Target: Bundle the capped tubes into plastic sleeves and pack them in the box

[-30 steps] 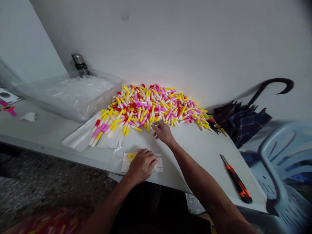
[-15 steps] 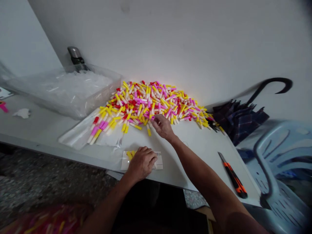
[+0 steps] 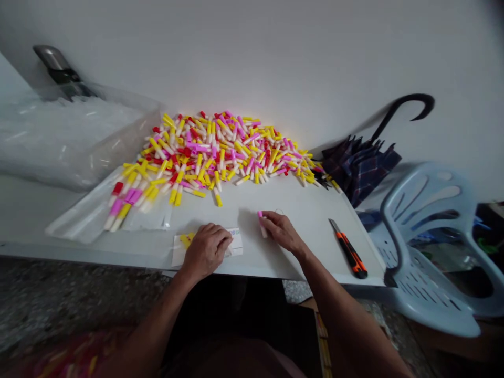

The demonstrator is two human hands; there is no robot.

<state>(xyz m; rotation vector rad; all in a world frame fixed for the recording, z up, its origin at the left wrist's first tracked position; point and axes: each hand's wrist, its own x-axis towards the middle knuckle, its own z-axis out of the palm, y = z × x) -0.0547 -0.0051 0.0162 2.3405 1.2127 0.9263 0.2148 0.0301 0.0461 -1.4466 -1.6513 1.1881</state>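
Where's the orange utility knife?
The orange utility knife lies at the right end of the white table in the head view, right of the right hand, beside the blue plastic chair.

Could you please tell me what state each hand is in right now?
Left hand: open, resting on a clear plastic packet.
Right hand: closed, holding a pink-capped white plastic tube.

My left hand (image 3: 207, 251) and right hand (image 3: 281, 232) are bare, their backs knuckled and veined, and my bare forearms run down toward a dusky pink shirt (image 3: 232, 359) at the bottom of my view.
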